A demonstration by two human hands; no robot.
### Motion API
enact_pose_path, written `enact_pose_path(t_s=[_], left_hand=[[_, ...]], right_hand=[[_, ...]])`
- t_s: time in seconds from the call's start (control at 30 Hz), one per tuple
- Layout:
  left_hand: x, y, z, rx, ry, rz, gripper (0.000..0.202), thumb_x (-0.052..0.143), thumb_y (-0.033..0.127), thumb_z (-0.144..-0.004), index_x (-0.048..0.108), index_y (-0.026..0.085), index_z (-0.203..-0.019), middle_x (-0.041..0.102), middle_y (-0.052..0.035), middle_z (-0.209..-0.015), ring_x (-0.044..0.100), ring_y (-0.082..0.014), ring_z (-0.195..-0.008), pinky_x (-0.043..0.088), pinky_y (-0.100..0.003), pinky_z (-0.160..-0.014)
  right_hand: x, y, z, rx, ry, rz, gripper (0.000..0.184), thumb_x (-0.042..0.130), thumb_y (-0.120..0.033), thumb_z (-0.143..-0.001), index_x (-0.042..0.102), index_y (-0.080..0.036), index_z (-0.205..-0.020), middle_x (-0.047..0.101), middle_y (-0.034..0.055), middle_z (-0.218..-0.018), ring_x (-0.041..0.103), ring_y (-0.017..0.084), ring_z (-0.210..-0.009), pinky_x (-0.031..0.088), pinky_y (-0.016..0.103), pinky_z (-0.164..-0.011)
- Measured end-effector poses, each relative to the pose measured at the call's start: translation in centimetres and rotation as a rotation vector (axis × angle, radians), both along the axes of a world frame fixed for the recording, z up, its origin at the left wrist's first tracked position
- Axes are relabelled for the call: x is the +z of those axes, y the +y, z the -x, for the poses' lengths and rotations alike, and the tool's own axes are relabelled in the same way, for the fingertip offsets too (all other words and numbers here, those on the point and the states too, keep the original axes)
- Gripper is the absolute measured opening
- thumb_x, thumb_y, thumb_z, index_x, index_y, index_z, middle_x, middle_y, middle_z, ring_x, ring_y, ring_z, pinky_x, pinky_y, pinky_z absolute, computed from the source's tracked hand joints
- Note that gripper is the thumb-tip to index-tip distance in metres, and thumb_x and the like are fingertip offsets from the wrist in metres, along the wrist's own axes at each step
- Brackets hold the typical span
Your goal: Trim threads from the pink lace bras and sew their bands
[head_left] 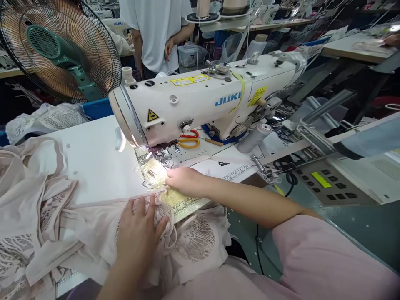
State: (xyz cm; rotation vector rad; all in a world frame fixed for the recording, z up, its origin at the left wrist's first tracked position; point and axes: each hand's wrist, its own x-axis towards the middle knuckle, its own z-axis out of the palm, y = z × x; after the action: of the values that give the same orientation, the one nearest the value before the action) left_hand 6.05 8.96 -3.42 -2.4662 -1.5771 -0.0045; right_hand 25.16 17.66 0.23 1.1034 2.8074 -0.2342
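Note:
A white sewing machine point(187, 100) stands on the table, its lamp lighting the needle area. My left hand point(137, 225) lies with fingers spread on a pale pink lace bra point(96, 216) in front of the machine. Close to the needle plate point(153, 168), my right hand point(183, 180) is closed, fingertips pinched near the pink edge of the fabric. What sits between those fingertips is too small to make out. One lace cup point(196, 239) of the bra hangs over the table's front edge towards my lap.
More pale bras point(18, 187) are heaped at the left. Scissors with red and yellow handles point(189, 143) and a grey thread cone point(254, 137) sit behind my right hand. A tape feeder point(265, 166) and control box point(337, 179) are at right. Beyond stand a fan point(62, 50) and a person point(159, 37).

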Motion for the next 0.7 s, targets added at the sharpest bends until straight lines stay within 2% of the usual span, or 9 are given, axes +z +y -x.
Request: enact_pose_path(t_s=[0.07,0.2,0.4,0.7], left_hand=[[-0.2,0.1,-0.1,-0.018,-0.005,-0.046,0.056,0.046,0.048,-0.084,0.057,0.008,-0.122,0.058,-0.0214,-0.119,0.049,-0.0379,-0.111,0.042,-0.051,-0.089],[-0.6,0.3,-0.6,-0.159,-0.065,-0.110,0.056,0.045,0.044,-0.085,0.059,-0.003,-0.112,0.060,-0.0243,-0.112,0.052,-0.0333,-0.107,0.043,-0.044,-0.092],[-0.4,0.4,-1.1,-0.151,-0.091,-0.079,0.058,0.047,0.045,-0.085,0.050,0.006,-0.127,0.059,-0.0204,-0.108,0.052,-0.0323,-0.104,0.044,-0.045,-0.090],[-0.4,0.4,-1.0,-0.163,-0.078,-0.081,0.058,0.047,0.045,-0.085,0.051,0.005,-0.127,0.058,-0.0221,-0.109,0.051,-0.0337,-0.105,0.043,-0.045,-0.091]], right_hand=[[0.1,-0.3,-0.3,-0.039,0.023,-0.016,0.017,0.046,-0.012,-0.084,0.062,-0.012,-0.089,0.057,0.0084,-0.087,0.051,0.016,-0.071,0.020,0.027,-0.050],[-0.5,-0.7,0.2,-0.088,0.103,0.001,0.017,0.048,-0.016,-0.084,0.063,-0.017,-0.092,0.059,0.0060,-0.091,0.052,0.016,-0.076,0.019,0.027,-0.049],[-1.9,-0.3,1.5,-0.049,0.140,0.010,0.016,0.052,-0.020,-0.082,0.063,-0.019,-0.094,0.058,0.0047,-0.089,0.051,0.016,-0.076,0.018,0.027,-0.048],[-1.0,0.4,1.4,0.020,0.112,0.019,0.017,0.049,-0.017,-0.086,0.064,-0.017,-0.092,0.056,0.0062,-0.087,0.050,0.015,-0.075,0.018,0.026,-0.049]])
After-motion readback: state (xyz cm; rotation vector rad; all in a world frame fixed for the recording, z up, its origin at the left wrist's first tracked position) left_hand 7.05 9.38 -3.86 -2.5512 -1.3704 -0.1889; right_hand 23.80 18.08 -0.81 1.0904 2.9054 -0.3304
